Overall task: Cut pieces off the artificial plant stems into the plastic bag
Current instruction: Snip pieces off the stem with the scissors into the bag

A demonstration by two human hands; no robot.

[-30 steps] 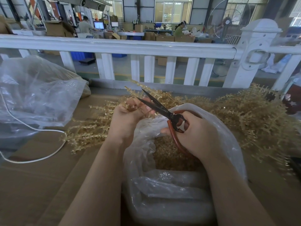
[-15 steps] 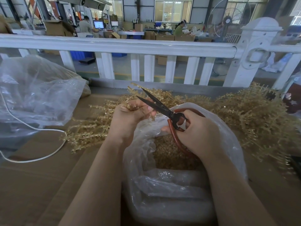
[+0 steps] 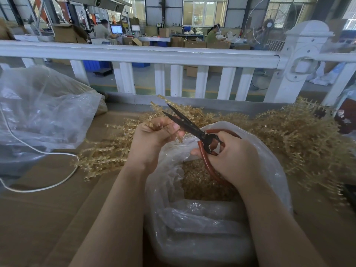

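Note:
My left hand [image 3: 154, 137] grips a tan artificial plant stem [image 3: 163, 125] above the near-left rim of an open clear plastic bag [image 3: 269, 160]. My right hand [image 3: 233, 157] holds scissors [image 3: 185, 122] with black blades and red-brown handles. The blades are parted and point up and left, right beside the held stem. Cut tan pieces [image 3: 194, 182] lie inside the bag. The stem's lower end is hidden in my left fist.
Piles of tan stems lie left [image 3: 104, 155] and right [image 3: 300, 139] of the bag on the brown cardboard surface [image 3: 38, 218]. A second crumpled clear bag [image 3: 44, 112] and a white cord [image 3: 48, 153] lie at the left. A white railing [image 3: 173, 54] stands behind.
The scissors have lifted slightly with their blades still parted. My left hand has shifted the stem a little. The view moved slightly closer.

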